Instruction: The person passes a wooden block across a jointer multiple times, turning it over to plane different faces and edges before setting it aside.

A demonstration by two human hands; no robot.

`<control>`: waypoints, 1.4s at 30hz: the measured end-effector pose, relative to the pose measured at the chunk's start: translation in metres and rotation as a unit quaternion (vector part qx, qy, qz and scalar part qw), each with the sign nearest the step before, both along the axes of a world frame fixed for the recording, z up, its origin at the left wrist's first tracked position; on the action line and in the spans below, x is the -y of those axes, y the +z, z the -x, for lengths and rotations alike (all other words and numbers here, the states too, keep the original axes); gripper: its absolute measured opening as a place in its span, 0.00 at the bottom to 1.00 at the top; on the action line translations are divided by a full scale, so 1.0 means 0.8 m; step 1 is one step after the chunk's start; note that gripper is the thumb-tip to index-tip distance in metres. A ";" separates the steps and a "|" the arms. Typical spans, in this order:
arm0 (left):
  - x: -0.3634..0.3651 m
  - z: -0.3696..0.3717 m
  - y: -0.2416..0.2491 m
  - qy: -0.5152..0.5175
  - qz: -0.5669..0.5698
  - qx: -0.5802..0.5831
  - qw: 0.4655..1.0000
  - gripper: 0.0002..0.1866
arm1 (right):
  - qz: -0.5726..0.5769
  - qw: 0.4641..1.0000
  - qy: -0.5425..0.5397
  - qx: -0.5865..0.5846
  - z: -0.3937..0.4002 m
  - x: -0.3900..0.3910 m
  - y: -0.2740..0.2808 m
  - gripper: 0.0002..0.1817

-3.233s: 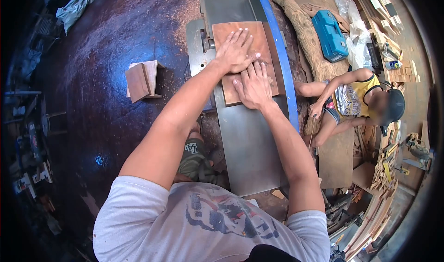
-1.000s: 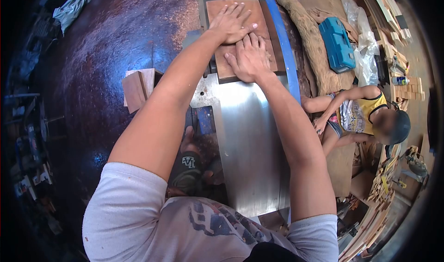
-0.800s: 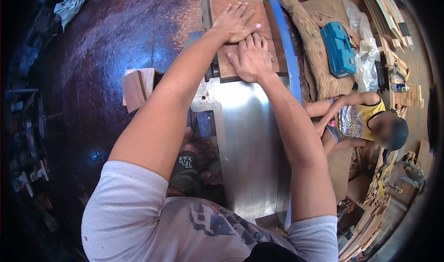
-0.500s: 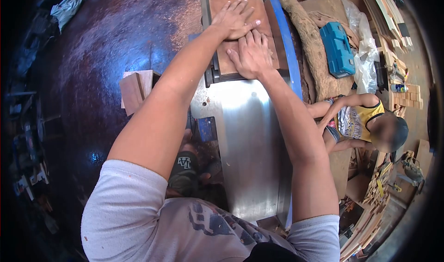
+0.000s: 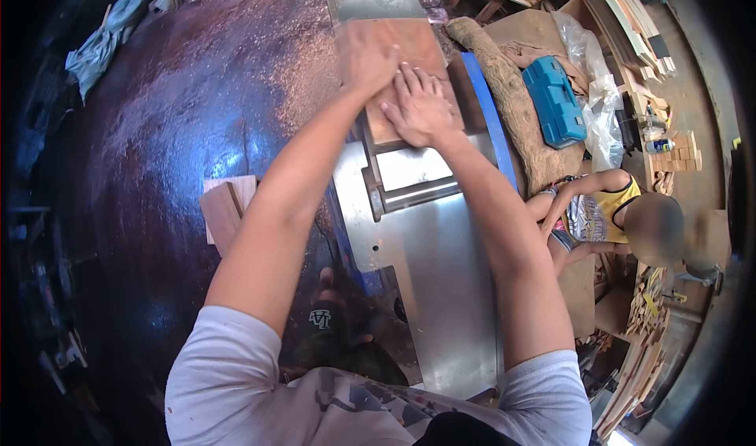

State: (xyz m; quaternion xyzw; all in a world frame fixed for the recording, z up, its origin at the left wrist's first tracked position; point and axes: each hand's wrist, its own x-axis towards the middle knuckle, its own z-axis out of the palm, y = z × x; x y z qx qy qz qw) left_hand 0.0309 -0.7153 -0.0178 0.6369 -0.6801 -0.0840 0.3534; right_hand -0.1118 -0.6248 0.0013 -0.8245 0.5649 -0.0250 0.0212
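A flat reddish-brown board point(image 5: 409, 40) lies on the metal bed of a machine point(image 5: 441, 281). My left hand point(image 5: 368, 66) rests over the board's left part, blurred by motion, its fingers apart. Lower on the same board, my right hand point(image 5: 424, 109) lies flat with its fingers spread. The two hands are close together, the left fingertips near the right ones. Below the board's near edge, a slot with a dark metal bar point(image 5: 421, 194) crosses the bed. A blue-edged fence point(image 5: 490, 115) stands along the right side of the bed.
Wood pieces point(image 5: 224, 210) are at the left, beside the machine. On the right are a rough log slab point(image 5: 504, 103), a teal case point(image 5: 555, 103), clear plastic point(image 5: 602, 123) and stacked timber point(image 5: 634, 21). A seated person point(image 5: 591, 210) is at the right.
Both hands and the board have moved forward along the bed, uncovering the slot and bar behind it. My left hand has shifted toward the board's left edge. The view has shifted too.
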 end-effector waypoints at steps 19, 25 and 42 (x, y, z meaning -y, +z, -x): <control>-0.337 -0.352 0.046 -0.163 -0.354 -0.891 0.233 0.40 | -0.161 0.800 -0.169 0.553 -0.012 -0.489 0.123 0.28; -0.492 -0.279 0.093 -0.329 -0.360 -0.870 0.066 0.40 | -0.153 0.812 -0.218 0.519 0.013 -0.638 0.087 0.26; -0.771 0.094 0.014 -0.034 -0.304 -0.332 0.892 0.37 | -0.102 0.554 -0.444 0.697 0.052 -0.885 0.067 0.49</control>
